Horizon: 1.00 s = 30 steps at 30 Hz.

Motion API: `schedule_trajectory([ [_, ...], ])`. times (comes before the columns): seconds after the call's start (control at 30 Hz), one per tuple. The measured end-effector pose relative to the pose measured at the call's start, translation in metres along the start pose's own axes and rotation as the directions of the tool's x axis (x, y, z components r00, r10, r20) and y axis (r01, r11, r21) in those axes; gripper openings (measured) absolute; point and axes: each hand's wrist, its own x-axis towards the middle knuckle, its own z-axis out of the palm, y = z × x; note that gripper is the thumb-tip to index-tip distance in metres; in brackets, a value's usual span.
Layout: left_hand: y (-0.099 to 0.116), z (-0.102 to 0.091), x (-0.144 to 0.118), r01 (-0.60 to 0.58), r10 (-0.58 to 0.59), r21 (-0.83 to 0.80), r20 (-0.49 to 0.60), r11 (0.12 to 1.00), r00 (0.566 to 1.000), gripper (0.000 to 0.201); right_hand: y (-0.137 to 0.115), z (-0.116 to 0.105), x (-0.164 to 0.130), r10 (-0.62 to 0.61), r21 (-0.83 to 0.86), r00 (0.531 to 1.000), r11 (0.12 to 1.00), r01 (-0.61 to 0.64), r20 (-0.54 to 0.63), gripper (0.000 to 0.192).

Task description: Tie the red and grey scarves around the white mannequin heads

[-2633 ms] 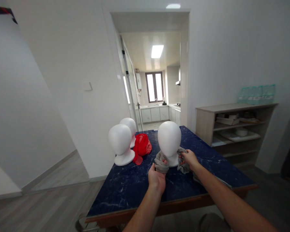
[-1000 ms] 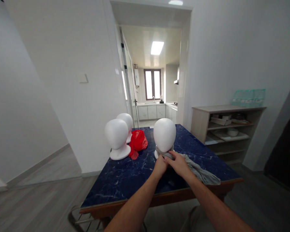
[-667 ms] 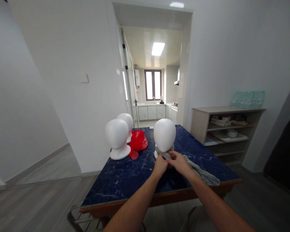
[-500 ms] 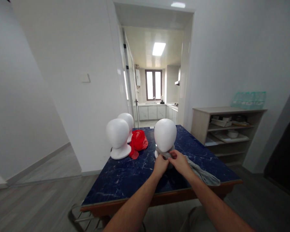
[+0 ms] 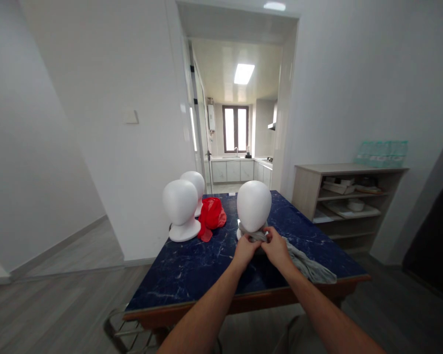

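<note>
A white mannequin head (image 5: 254, 204) stands upright near the middle of the blue marbled table (image 5: 199, 270). Around its neck lies a grey scarf (image 5: 310, 265), whose long end trails over the table to the right front edge. At the front of the neck, my left hand (image 5: 245, 250) pinches the scarf from the left. My right hand (image 5: 276, 246) grips the cloth close beside it, on the right. Both hands partly cover the neck and the base, so the exact lie of the folds there is hidden.
To the left stand a second white mannequin head (image 5: 180, 206) and a third head (image 5: 194, 182) behind it. Bunched red cloth (image 5: 212, 216) lies beside them. A shelf unit (image 5: 306, 191) with shrink-wrapped bottles (image 5: 382, 153) on top is at the right. A metal-framed seat (image 5: 114, 332) is below the table's left front.
My hands have moved slightly apart at the front of the neck, and the scarf shows more between them. The view has shifted a little.
</note>
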Motion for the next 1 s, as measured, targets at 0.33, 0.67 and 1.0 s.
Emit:
schedule_trajectory([
  [0.33, 0.003, -0.001, -0.004, 0.178, -0.205, -0.335, -0.046, 0.925, 0.978, 0.043, 0.022, -0.008, 0.026, -0.162, -0.299, 0.983, 0.945, 0.131, -0.081, 0.018],
  [0.67, 0.011, 0.002, -0.012, 0.225, -0.244, -0.407, 0.005, 0.885, 0.97, 0.047, 0.0, -0.018, -0.017, -0.431, -0.308, 0.894, 0.84, 0.447, 0.122, 0.051],
  [1.0, 0.008, 0.0, -0.011, 0.218, -0.227, -0.443, 0.033, 0.87, 0.973, 0.042, -0.003, -0.017, -0.047, -0.398, -0.155, 0.915, 0.902, 0.404, 0.068, 0.022],
])
